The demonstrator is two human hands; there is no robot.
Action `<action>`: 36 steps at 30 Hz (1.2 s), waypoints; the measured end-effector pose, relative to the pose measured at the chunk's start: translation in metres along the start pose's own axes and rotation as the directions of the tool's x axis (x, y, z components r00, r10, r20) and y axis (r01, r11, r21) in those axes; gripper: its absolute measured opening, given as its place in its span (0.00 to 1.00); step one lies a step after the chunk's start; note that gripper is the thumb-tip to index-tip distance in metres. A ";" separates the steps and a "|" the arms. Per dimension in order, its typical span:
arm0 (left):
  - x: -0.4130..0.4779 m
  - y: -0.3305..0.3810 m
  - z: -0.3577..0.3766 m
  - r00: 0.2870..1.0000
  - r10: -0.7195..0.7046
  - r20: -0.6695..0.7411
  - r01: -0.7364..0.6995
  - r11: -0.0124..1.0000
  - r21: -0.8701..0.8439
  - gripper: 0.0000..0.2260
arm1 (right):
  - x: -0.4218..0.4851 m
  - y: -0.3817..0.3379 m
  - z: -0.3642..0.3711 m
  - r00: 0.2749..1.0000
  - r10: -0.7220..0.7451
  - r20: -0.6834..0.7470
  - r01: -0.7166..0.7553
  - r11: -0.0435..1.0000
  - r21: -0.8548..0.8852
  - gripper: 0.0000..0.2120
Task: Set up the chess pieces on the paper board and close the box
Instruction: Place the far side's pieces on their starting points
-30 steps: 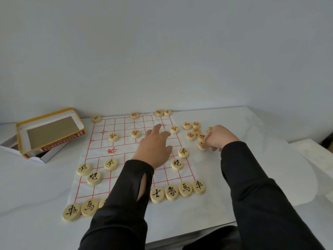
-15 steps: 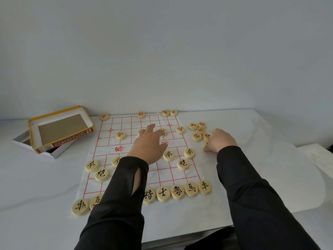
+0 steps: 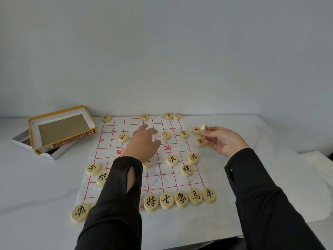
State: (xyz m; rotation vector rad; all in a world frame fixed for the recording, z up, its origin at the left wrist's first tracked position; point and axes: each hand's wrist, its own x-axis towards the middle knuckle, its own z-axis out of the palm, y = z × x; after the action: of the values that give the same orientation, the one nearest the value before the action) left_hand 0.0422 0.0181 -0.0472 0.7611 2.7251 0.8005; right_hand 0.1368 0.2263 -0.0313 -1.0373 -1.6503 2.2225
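Observation:
A white paper board [image 3: 156, 179] with a red grid lies in front of me, with round wooden chess pieces on it. Black-lettered pieces line the near edge, such as one at the near right corner [image 3: 209, 195]. Several red-lettered pieces stand on the far half, one of them at the far row [image 3: 144, 117]. My left hand [image 3: 143, 144] reaches palm down over the middle of the far half, fingers apart, holding nothing that I can see. My right hand [image 3: 222, 141] is raised beside the board's right edge and pinches a red-lettered piece [image 3: 204, 127] at its fingertips. More loose red pieces [image 3: 200, 141] lie under it.
The open box stands at the far left: a yellow-rimmed lid [image 3: 61, 128] rests askew on the white tray [image 3: 21, 141]. A pale wall rises right behind the white table [image 3: 36, 186]. The table's right edge drops off near my right forearm.
My right hand has lifted off the loose pile with one red piece pinched in its fingers. My left hand stays over the far half of the board. The view shifted slightly.

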 end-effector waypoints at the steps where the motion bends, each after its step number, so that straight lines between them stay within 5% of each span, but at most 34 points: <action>1: 0.000 0.000 0.000 1.000 -0.001 0.003 0.001 1.000 -0.006 0.20 | 0.000 0.000 0.000 0.999 0.024 0.022 -0.026 0.995 0.098 0.07; 6: 0.001 0.001 0.001 1.000 -0.003 0.010 0.003 1.000 -0.022 0.20 | 0.006 0.003 0.009 0.998 0.065 0.026 -0.069 0.964 0.256 0.01; 13: 0.002 0.003 0.003 1.000 0.002 0.021 -0.001 0.999 -0.055 0.20 | 0.016 -0.001 0.031 0.980 -0.194 -0.044 0.184 0.970 -0.161 0.09; 18: 0.011 0.001 0.005 1.000 -0.004 0.006 0.004 0.995 -0.097 0.20 | 0.041 -0.010 0.054 0.898 -0.436 0.058 0.346 0.618 -0.706 0.13; 24: 0.016 0.000 0.012 1.000 0.005 0.023 -0.002 0.991 -0.135 0.20 | 0.070 -0.030 0.080 0.854 -0.433 0.286 0.388 0.165 -0.907 0.11; 31: 0.019 -0.003 0.010 1.000 -0.010 0.005 0.011 0.989 -0.146 0.20 | 0.095 -0.030 0.102 0.904 -0.129 0.408 0.406 -0.043 -0.913 0.07; 36: 0.018 -0.003 0.011 1.000 -0.016 0.014 0.018 0.990 -0.141 0.20 | 0.099 -0.023 0.100 0.896 -0.152 0.417 0.411 -0.074 -0.909 0.11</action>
State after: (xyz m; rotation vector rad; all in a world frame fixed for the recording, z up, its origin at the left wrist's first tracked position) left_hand 0.0294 0.0306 -0.0592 0.7100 2.6262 0.9688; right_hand -0.0053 0.2100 -0.0384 -0.3827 -3.2488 0.4203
